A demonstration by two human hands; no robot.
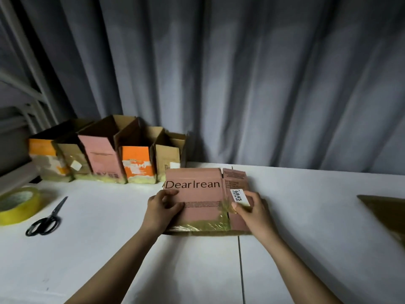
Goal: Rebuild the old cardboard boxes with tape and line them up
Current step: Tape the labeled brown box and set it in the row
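A flattened pink cardboard box (197,194) printed "DearIrean" lies on the white table (109,249) in front of me, with old yellowish tape along its near edge and a white "6845" label on its right panel. My left hand (163,210) grips the box's left edge, thumb on top. My right hand (252,210) holds the right panel, thumb pressing on the tape near the label. Several rebuilt open boxes (105,154) stand in a row at the back left. A yellow tape roll (17,205) sits at the far left, with black scissors (47,218) beside it.
A grey curtain (241,73) hangs behind the table. Another flat brown cardboard piece (388,216) lies at the right edge. A seam (240,266) runs through the tabletop toward me. A white metal frame (26,84) stands at the far left.
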